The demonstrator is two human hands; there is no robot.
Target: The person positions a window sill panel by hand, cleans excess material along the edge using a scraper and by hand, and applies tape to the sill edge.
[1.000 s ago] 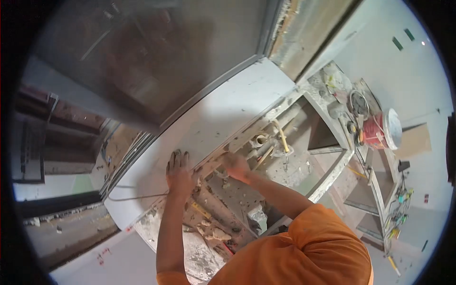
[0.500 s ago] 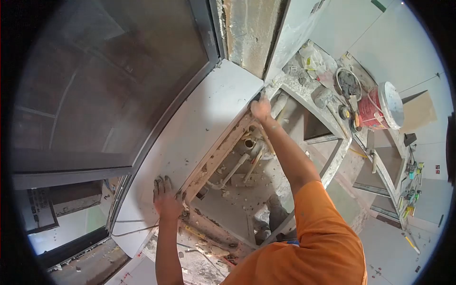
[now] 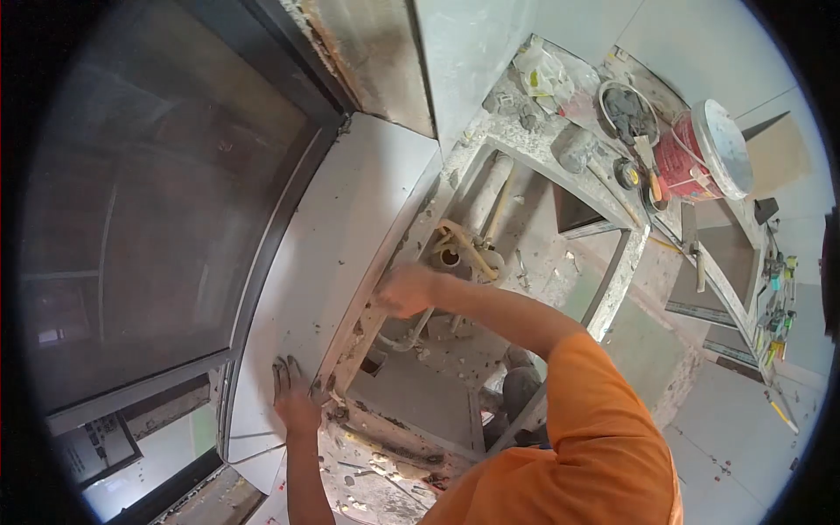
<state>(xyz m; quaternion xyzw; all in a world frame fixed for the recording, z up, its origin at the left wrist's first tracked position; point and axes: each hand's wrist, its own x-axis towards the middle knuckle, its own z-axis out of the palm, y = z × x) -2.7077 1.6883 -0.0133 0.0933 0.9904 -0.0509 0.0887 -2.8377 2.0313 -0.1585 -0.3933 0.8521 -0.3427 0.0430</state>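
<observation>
My left hand (image 3: 297,404) rests on the near end of a white sill slab (image 3: 346,210), its dark-smudged fingers stretched out flat over the surface. The slab runs along the dark window frame (image 3: 284,214) and carries small crumbs of dirt. My right hand (image 3: 407,290) is at the slab's front edge, about midway along it. Motion smears its fingers, so whether anything is in them cannot be made out. Below that hand, a pipe opening (image 3: 449,257) and pale hoses show inside the open counter frame.
On the dusty counter at the back right lie a mallet (image 3: 579,153), a bowl of grey mortar (image 3: 626,114), a tape measure (image 3: 627,174) and a plastic bag (image 3: 549,74). A red and white bucket (image 3: 700,157) stands beside them. A trowel (image 3: 690,232) lies across a counter frame (image 3: 617,289).
My right hand has moved from the slab's far corner along its front edge toward my left hand. My left hand stays flat on the slab. The camera view has shifted.
</observation>
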